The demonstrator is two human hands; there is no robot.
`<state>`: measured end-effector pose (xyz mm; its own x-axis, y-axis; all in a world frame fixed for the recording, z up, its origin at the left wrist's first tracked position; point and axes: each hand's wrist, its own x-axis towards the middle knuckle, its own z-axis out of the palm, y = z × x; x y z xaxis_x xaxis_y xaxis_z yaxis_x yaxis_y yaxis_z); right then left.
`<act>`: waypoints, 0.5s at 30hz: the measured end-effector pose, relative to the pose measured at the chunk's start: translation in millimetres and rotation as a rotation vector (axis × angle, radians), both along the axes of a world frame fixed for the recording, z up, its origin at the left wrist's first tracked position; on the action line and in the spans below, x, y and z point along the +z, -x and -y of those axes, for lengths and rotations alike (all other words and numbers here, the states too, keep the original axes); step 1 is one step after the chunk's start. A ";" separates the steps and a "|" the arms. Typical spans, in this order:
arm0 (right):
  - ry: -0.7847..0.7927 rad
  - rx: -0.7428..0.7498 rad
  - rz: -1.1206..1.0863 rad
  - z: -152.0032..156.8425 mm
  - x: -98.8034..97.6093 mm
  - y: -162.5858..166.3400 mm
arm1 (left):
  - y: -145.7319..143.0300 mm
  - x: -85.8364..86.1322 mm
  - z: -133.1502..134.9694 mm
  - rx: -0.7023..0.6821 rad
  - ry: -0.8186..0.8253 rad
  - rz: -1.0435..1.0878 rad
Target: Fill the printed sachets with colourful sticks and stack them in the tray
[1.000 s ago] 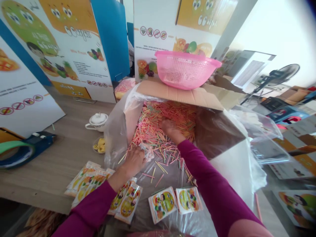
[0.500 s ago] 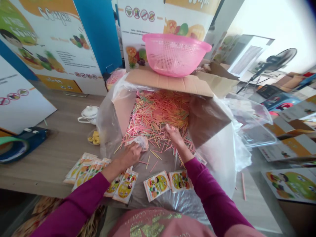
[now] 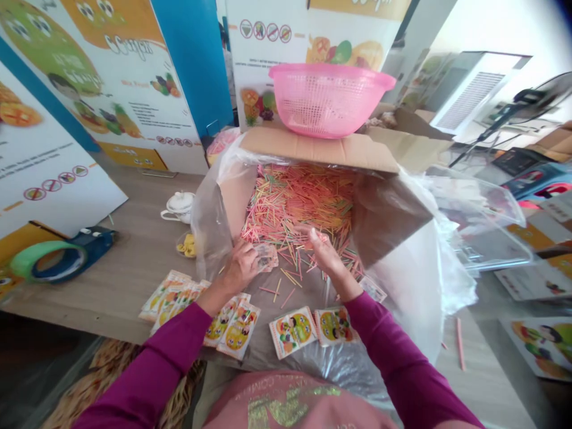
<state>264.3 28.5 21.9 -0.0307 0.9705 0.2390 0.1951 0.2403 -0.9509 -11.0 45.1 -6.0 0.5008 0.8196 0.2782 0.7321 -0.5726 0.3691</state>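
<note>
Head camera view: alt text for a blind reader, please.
The left hand touches a small clear packet beside a plastic-lined box of multicoloured sticks; the right hand hovers open over them. Printed sachets lie in front, a pink basket on the box flap.

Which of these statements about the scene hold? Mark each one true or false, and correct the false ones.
The left hand touches a crumpled clear packet. True.

The right hand is gripping a roll of tape. False: it is open, above coloured sticks.

A pink plastic colander sits on a cardboard flap. True.

Printed sachets lie on a clear plastic sheet. True.

A white lidded pot stands inside the box. False: it stands outside the box, on the wooden table.
</note>
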 end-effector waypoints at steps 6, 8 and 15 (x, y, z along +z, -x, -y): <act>0.145 0.024 -0.108 4.8 -15.1 16.9 | 4.6 -3.7 -3.1 -0.038 0.119 -0.096; 0.173 0.028 -0.126 9.4 -23.6 22.2 | 9.3 -5.2 -6.2 -0.024 0.170 -0.032; 0.215 0.101 -0.240 9.5 -25.0 38.2 | 12.9 -9.9 -10.4 0.034 0.196 0.068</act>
<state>226.1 19.0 -3.1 -0.0973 0.9944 0.0410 -0.0550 0.0358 -0.9978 -23.8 55.5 -15.9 0.4573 0.8776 0.1436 0.7194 -0.4601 0.5204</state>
